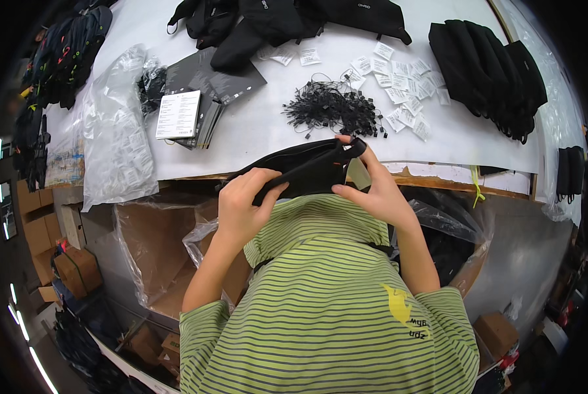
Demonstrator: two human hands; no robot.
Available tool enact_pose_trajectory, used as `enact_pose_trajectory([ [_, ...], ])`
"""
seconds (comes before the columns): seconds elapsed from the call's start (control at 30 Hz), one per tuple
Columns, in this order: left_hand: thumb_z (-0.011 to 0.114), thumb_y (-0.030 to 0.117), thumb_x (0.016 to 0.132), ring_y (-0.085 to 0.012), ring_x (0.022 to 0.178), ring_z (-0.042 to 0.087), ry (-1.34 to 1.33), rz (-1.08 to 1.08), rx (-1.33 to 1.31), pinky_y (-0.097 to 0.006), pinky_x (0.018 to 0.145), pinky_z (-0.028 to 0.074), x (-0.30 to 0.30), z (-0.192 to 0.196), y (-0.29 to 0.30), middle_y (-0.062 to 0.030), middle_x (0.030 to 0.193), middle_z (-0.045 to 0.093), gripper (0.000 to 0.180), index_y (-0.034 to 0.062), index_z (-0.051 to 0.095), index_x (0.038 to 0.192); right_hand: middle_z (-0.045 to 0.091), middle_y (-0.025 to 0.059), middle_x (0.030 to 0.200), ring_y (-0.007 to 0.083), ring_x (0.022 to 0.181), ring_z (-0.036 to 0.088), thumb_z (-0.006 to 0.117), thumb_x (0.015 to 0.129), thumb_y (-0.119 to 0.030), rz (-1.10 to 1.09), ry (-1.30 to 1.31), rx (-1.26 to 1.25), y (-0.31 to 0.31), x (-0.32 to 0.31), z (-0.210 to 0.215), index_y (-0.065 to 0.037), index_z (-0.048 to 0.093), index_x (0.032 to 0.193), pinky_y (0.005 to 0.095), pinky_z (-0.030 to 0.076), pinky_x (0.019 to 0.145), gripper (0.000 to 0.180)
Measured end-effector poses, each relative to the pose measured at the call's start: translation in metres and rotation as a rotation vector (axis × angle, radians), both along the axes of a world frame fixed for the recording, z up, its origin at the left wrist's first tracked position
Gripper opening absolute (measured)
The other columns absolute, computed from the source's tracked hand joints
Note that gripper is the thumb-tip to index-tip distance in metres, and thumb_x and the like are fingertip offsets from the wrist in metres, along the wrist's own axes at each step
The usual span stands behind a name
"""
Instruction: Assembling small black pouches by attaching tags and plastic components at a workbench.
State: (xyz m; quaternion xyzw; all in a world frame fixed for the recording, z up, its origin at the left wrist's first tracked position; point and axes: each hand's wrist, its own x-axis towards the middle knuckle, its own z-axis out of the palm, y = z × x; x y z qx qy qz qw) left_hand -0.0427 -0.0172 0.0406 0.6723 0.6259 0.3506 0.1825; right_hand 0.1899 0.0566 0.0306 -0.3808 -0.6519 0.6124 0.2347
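A black fabric pouch (310, 169) is stretched between my hands, just in front of the table's near edge. My left hand (245, 202) pinches its left part between thumb and fingers. At the pouch's right end, my right hand (380, 194) grips with fingers on the far corner and thumb on the near side. A fold or opening runs along its top; the inside is too dark to make out. Beyond the pouch lies a heap of black hang-tag strings (336, 108). Small white printed labels (399, 79) are scattered right of the heap.
A stack of printed cards (178, 117) sits left on the white table (241, 141), beside clear plastic bags (118, 125). Black fabric bags (261, 26) lie at the back, and more black pouches (481, 69) at right. Plastic-lined cartons (159, 246) stand under the table edge.
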Motion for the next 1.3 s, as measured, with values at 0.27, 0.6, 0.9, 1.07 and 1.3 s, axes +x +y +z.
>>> enact_pose_trajectory([
  [0.27, 0.072, 0.009, 0.077, -0.0251, 0.063, 0.063, -0.094, 0.207, -0.131, -0.03, 0.06, 0.048, -0.015, 0.003, -0.011, -0.0116, 0.072, 0.065, 0.014, 0.0022, 0.066, 0.088, 0.065, 0.0061, 0.083, 0.0123, 0.077, 0.061, 0.054, 0.083, 0.003, -0.213, -0.046, -0.152, 0.011, 0.016, -0.005, -0.004, 0.046, 0.122, 0.025, 0.047, 0.078, 0.041],
  [0.6, 0.073, 0.018, 0.078, -0.0297, 0.065, 0.063, -0.226, -0.071, -0.48, -0.032, 0.058, 0.049, -0.003, 0.009, -0.027, -0.0134, 0.078, 0.066, 0.023, 0.0019, 0.064, 0.091, 0.066, 0.0061, 0.077, 0.0153, 0.068, 0.06, 0.067, 0.088, -0.015, -0.87, 0.921, -0.584, 0.045, 0.061, -0.035, -0.006, 0.066, 0.089, 0.0264, 0.047, 0.061, 0.009],
  [0.9, 0.076, 0.019, 0.075, -0.0262, 0.061, 0.059, -0.112, -0.229, -0.543, -0.028, 0.056, 0.046, 0.006, 0.021, -0.023, -0.0124, 0.075, 0.064, 0.027, -0.0014, 0.063, 0.088, 0.041, -0.0039, 0.054, 0.0061, 0.047, 0.033, 0.057, 0.094, -0.03, -0.72, 0.794, -0.823, 0.025, -0.01, -0.035, -0.007, 0.059, 0.088, 0.0241, 0.028, 0.046, 0.023],
  [1.07, 0.077, 0.016, 0.074, -0.0256, 0.066, 0.061, -0.106, -0.202, -0.517, -0.029, 0.059, 0.046, 0.005, 0.022, -0.02, -0.011, 0.075, 0.064, 0.026, -0.0008, 0.064, 0.087, 0.037, -0.0128, 0.054, -0.0016, 0.049, 0.025, 0.069, 0.088, -0.02, -0.954, 0.348, -0.159, 0.042, 0.005, -0.037, -0.004, 0.064, 0.078, 0.0216, 0.018, 0.047, 0.019],
  [1.3, 0.075, 0.015, 0.072, -0.0292, 0.098, 0.059, -0.021, -0.329, -0.21, -0.038, 0.082, 0.048, 0.022, 0.03, 0.006, -0.0094, 0.125, 0.054, 0.021, 0.005, 0.064, 0.087, 0.063, 0.0007, 0.06, 0.0022, 0.052, 0.045, 0.072, 0.08, -0.011, -0.163, -0.138, 0.01, 0.013, 0.006, 0.031, -0.001, 0.073, 0.079, 0.0233, 0.034, 0.048, 0.01],
])
